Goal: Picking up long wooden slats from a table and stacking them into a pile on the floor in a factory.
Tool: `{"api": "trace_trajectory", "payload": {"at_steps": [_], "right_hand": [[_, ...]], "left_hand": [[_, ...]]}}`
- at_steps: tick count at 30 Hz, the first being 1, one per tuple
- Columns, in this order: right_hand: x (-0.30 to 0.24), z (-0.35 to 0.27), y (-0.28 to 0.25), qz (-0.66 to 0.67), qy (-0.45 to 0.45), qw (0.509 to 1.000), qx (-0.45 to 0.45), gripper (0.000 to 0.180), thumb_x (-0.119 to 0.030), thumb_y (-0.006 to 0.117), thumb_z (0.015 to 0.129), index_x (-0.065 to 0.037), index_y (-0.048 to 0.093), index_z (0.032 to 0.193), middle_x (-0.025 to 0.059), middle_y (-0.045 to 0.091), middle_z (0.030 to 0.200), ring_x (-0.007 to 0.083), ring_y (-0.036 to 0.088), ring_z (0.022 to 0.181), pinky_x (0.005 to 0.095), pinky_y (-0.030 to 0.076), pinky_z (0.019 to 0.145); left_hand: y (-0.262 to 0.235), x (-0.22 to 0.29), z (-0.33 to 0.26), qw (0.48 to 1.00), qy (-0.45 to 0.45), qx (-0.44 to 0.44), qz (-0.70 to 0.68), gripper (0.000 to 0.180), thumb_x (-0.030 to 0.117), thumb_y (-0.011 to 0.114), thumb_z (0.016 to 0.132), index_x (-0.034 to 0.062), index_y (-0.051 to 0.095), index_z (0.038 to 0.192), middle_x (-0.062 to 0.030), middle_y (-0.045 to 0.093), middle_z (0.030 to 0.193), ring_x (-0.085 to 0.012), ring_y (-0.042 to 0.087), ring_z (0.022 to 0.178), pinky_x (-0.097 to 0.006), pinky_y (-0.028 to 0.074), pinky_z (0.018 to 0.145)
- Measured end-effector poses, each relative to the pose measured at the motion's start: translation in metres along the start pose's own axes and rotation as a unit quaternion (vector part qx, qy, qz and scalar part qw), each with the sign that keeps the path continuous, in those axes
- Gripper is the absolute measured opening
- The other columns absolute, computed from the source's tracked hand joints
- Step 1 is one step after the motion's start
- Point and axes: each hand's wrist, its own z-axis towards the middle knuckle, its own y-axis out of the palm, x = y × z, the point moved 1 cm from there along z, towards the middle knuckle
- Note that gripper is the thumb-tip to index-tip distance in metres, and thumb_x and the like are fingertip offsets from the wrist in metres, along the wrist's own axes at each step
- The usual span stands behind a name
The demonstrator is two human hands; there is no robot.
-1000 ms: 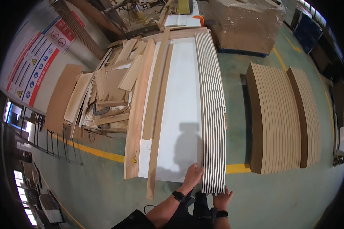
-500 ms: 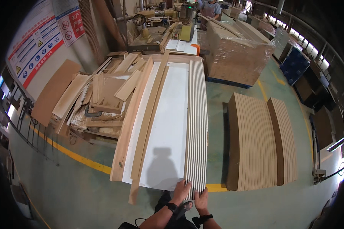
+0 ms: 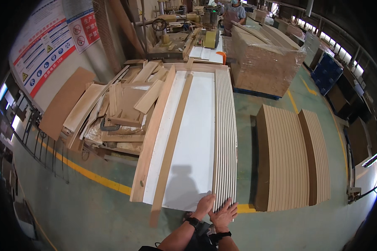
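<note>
Many pale strips (image 3: pixel 225 134), near end under the splayed right hand (image 3: pixel 223 214), left edge against the left hand (image 3: pixel 205 205), grip unclear.

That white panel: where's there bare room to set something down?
The white panel is barest between the long brown strip and the striped bundle. A narrower patch lies between that strip and the wooden edge board. The bundle's near end is crowded by the left hand and right hand.

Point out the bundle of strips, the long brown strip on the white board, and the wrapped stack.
Bundle of strips (image 3: pixel 225 138), head view: middle of its striped top.
Long brown strip (image 3: pixel 175 137), head view: its middle.
Wrapped stack (image 3: pixel 259 65), head view: near side.
</note>
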Motion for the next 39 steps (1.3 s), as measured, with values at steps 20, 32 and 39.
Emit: {"api": "trace_trajectory", "payload": {"at_steps": [20,32,39], "right_hand": [[-0.029,0.01,-0.005,0.013,0.071,0.997,0.012,0.102,-0.037,0.083,0.054,-0.01,0.041,0.143,0.0307,0.036,0.13,0.048,0.039,0.117,0.0574,0.031,0.099],[-0.054,-0.074,-0.151,-0.078,0.081,0.992,-0.052,0.087,-0.044,0.079,0.066,-0.015,0.048,0.142,0.0333,0.04,0.132,0.0499,0.043,0.119,0.0603,0.034,0.099],[-0.035,-0.128,-0.217,-0.038,0.144,0.98,-0.129,0.095,-0.035,0.082,0.061,-0.019,0.043,0.146,0.0357,0.032,0.14,0.052,0.036,0.125,0.0626,0.034,0.101]], "left_hand": [[-0.031,0.018,0.024,0.982,-0.111,-0.102,-0.118,0.046,0.043,0.051,0.1,0.0002,0.065,0.105,-0.009,0.067,0.096,-0.0204,0.062,0.093,-0.036,0.048,0.084],[0.005,0.078,0.039,0.79,-0.248,-0.179,-0.532,0.09,0.077,0.04,0.089,0.0026,0.049,0.138,-0.0129,0.06,0.13,-0.027,0.059,0.118,-0.042,0.048,0.1],[0.042,0.107,0.078,0.643,-0.105,-0.278,-0.706,0.082,0.071,0.044,0.09,0.0024,0.052,0.133,-0.0223,0.063,0.118,-0.0332,0.067,0.1,-0.045,0.061,0.078]]}}
